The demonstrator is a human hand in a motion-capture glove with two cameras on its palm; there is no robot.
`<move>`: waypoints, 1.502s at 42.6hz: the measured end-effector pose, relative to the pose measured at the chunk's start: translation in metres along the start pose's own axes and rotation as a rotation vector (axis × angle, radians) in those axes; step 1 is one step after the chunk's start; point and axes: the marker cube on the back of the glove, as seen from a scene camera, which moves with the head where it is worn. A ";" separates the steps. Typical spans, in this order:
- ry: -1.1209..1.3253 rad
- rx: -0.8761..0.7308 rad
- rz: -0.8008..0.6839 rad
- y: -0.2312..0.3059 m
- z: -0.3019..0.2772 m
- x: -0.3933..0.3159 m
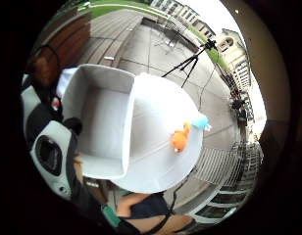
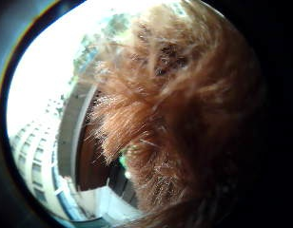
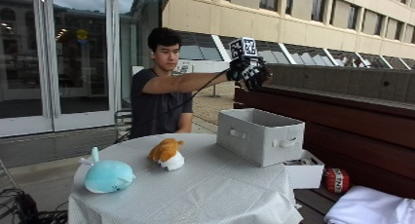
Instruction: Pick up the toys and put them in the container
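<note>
While my right hand [image 3: 250, 74] grips a furry brown toy [image 2: 184, 118] high over the box [image 3: 259, 135], a drop could miss. An orange toy [image 3: 166, 153] and a blue one [image 3: 107, 176] lie on the table [image 3: 214, 195].

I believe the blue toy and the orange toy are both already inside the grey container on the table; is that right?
Not quite. The outside view shows the blue toy and the orange toy lying on the tablecloth, beside the grey container, not inside it. The container does stand on the table.
</note>
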 end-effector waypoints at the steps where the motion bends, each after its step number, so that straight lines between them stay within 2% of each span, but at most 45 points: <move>1: 0.005 -0.010 0.002 -0.002 0.004 0.002; 8: 0.032 -0.093 0.003 -0.013 0.028 0.027; 13: 0.034 -0.087 -0.002 -0.018 0.031 0.043; 24: 0.128 -0.013 0.005 0.008 -0.009 0.050; 31: 0.148 0.000 0.041 0.014 -0.042 0.105; 41: 0.191 0.009 0.148 0.031 -0.058 0.202; 52: 0.171 -0.056 0.294 0.058 -0.024 0.312; 58: 0.138 -0.141 0.320 0.080 0.013 0.357; 62: 0.124 -0.201 0.401 0.096 0.047 0.373; 64: 0.108 -0.213 0.356 0.101 0.067 0.384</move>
